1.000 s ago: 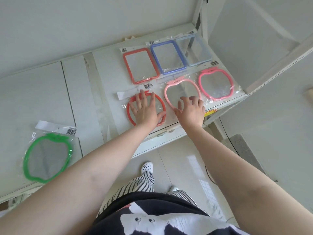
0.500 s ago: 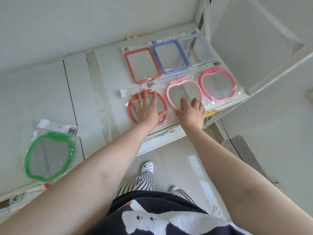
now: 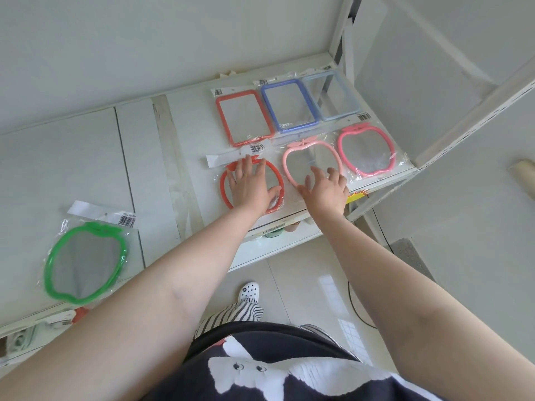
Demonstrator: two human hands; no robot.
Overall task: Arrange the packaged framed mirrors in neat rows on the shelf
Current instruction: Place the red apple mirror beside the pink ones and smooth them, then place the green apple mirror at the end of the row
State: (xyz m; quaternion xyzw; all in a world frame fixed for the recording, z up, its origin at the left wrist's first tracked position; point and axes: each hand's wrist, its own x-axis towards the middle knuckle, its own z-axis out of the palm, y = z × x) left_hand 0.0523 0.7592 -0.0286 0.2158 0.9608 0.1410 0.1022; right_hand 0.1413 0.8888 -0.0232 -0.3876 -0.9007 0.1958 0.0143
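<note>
The left hand (image 3: pixel 251 186) is lying flat, fingers spread, on the red apple mirror (image 3: pixel 250 186). The right hand (image 3: pixel 325 188) is resting straight fingers on the pale pink mirror (image 3: pixel 312 163) beside it, front row of the shelf (image 3: pixel 86 175). The green mirror (image 3: pixel 85 261) is lying well apart, leftward.

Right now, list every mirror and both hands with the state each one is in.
Red rectangular mirror: bagged, flat, back row.
Blue rectangular mirror: bagged, flat, back row.
Pale blue rectangular mirror: bagged, flat, back row.
Red apple mirror: bagged, flat, front row, under the left hand.
Light pink apple mirror: bagged, front row, touched by the right hand.
Pink apple mirror: bagged, front row.
Green apple mirror: bagged, lying apart from the rows.
</note>
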